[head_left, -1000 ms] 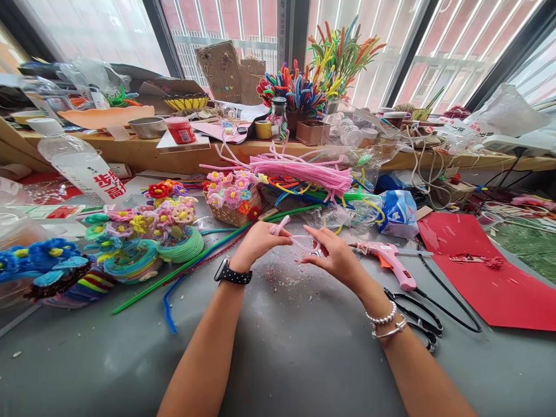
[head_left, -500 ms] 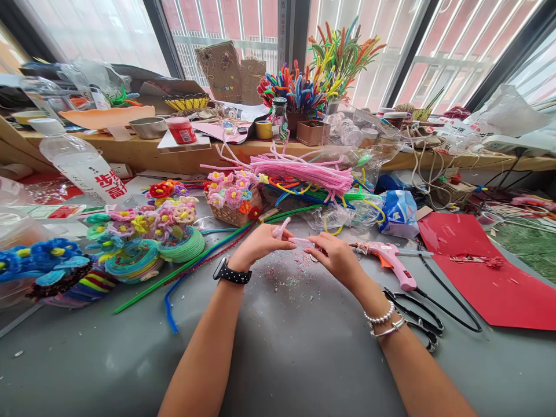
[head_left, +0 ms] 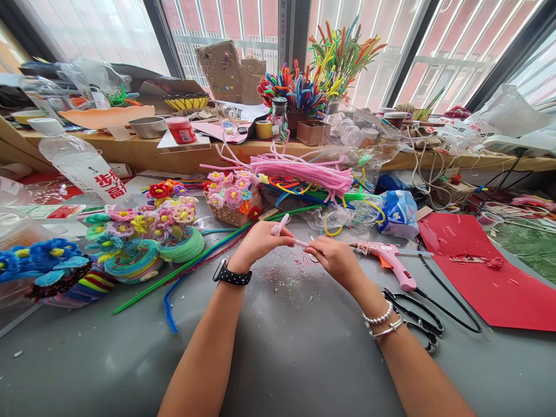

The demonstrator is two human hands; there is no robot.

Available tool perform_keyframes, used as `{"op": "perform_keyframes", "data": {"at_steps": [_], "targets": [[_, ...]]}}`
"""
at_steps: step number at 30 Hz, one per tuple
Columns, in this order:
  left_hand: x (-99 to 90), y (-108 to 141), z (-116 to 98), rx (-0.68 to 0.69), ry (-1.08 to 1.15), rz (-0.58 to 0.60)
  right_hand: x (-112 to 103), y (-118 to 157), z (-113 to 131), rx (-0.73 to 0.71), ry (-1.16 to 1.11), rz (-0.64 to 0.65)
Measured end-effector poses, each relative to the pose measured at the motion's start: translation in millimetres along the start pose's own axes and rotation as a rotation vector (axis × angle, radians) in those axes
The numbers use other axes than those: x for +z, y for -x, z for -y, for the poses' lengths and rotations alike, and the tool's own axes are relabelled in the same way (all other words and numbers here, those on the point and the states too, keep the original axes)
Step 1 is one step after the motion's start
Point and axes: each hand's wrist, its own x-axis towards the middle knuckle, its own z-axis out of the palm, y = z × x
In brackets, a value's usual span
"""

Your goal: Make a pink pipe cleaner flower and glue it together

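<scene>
Pale pink, a fuzzy strand [head_left: 299,242] runs left to right in the short gap between the fingers, its right end angled slightly nearer. The left hand [head_left: 261,238] is curled, thumb and fingers closed on it, with a folded end [head_left: 281,223] poking up; how the hidden fingers sit, I cannot tell. The right hand [head_left: 333,255] pinches the other side with closed fingertips. Both hands are about equally near it. On the grey tabletop [head_left: 278,359], black-handled scissors [head_left: 423,315] lie right, by the braceleted wrist; glittery specks [head_left: 286,277] dot the surface below the strand. A pink glue gun [head_left: 393,260] rests just right. Farther on come a pink bundle [head_left: 304,169], the cluttered wooden ledge [head_left: 174,152] and barred windows [head_left: 360,46].
</scene>
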Motion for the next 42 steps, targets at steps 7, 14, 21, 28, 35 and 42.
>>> {"op": "perform_keyframes", "data": {"at_steps": [7,14,21,28,35,42], "targets": [[-2.4,0,-1,0.017,-0.039,-0.004,-3,-2,0,0.071,-0.235,-0.071],[-1.9,2,-7,-0.01,0.033,-0.064,-9,-4,2,0.198,-0.434,-0.173],[-1.0,3,-12,-0.07,0.22,-0.013,-13,-2,2,0.373,-0.539,-0.417],[3.3,1,-7,-0.025,0.154,0.013,-12,-2,4,0.399,-0.809,-0.425],[3.4,-2,-3,-0.016,0.114,0.102,-19,0,10,0.308,-0.614,-0.554],[1.0,-2,-3,0.049,-0.017,-0.06,-18,0,10,0.232,-0.529,-0.533]]}}
